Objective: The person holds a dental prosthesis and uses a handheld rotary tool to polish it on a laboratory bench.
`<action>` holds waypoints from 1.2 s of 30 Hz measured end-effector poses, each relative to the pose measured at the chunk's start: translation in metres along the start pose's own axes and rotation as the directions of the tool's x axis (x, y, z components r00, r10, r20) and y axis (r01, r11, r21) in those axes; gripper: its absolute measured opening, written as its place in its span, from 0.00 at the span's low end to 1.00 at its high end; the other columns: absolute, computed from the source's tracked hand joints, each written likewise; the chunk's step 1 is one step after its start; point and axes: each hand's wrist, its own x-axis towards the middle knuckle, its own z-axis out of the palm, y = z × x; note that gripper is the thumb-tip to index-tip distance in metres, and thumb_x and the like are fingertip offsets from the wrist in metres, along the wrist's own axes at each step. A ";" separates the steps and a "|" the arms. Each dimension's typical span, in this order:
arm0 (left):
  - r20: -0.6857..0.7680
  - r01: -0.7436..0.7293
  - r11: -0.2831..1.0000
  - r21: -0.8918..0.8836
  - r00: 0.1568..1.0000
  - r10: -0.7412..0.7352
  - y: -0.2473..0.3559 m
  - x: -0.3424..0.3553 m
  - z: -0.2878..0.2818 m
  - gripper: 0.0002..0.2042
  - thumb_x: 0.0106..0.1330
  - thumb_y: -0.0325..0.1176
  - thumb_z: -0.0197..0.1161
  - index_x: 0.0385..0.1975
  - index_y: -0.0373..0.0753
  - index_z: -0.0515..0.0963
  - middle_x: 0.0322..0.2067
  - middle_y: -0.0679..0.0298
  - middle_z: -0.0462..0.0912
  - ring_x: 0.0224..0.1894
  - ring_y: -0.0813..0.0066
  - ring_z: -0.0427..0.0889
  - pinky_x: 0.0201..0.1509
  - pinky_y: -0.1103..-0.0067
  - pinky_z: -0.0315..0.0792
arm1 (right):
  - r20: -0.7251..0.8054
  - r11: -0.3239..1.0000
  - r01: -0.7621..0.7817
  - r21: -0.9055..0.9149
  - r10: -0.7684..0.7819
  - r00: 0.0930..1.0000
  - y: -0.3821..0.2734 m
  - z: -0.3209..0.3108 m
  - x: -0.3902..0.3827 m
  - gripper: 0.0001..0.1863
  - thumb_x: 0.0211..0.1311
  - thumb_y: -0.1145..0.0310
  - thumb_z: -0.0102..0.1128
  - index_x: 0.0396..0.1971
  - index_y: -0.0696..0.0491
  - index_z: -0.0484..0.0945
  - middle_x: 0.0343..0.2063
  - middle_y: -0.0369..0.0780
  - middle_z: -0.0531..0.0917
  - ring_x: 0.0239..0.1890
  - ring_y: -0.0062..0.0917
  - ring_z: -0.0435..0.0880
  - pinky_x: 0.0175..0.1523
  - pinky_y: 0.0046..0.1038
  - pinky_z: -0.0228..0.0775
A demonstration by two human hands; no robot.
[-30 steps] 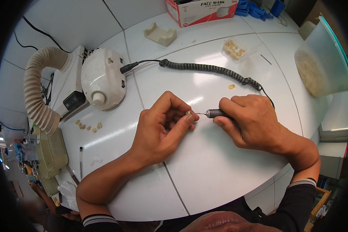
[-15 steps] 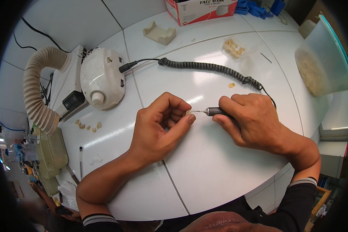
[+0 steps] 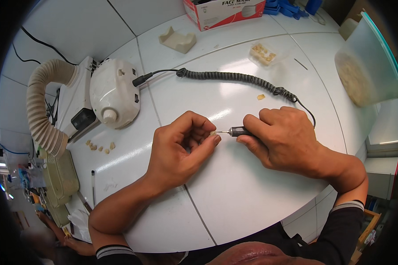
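Between the thumb and forefinger of my left hand (image 3: pixel 177 148) a small pale yellowish piece (image 3: pixel 213 133) is pinched; its exact kind is too small to tell. My right hand (image 3: pixel 284 140) grips a dark rotary handpiece (image 3: pixel 240 131), held level with its thin metal bit pointing left. The bit's tip meets the piece or is right beside it. From the handpiece's rear a coiled black cord (image 3: pixel 234 77) runs across the table to a white control unit (image 3: pixel 115 92) with a round knob, at the left.
Several small pale pieces (image 3: pixel 101 146) lie at the left near a pen (image 3: pixel 93 187). One yellowish chip (image 3: pixel 261 97) lies beyond my right hand, near a small clear box (image 3: pixel 262 55) of pieces. A ribbed hose (image 3: pixel 35 106), a cream cradle (image 3: pixel 177 39), a mask box (image 3: pixel 225 15) and a clear tub (image 3: pixel 367 62) stand around.
Both hands, with the piece and the handpiece, stay in nearly the same pose. The whole view has shifted slightly, and the piece appears turned a little in my fingers.
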 end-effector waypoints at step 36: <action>0.009 0.023 0.999 -0.042 1.000 -0.023 -0.002 0.001 0.003 0.08 0.80 0.23 0.70 0.51 0.32 0.79 0.37 0.63 0.88 0.37 0.85 0.85 0.41 0.85 0.78 | 0.025 0.999 -0.029 -0.016 0.030 0.999 -0.001 0.002 -0.002 0.17 0.78 0.50 0.70 0.38 0.49 0.83 0.22 0.40 0.83 0.20 0.35 0.85 0.28 0.37 0.75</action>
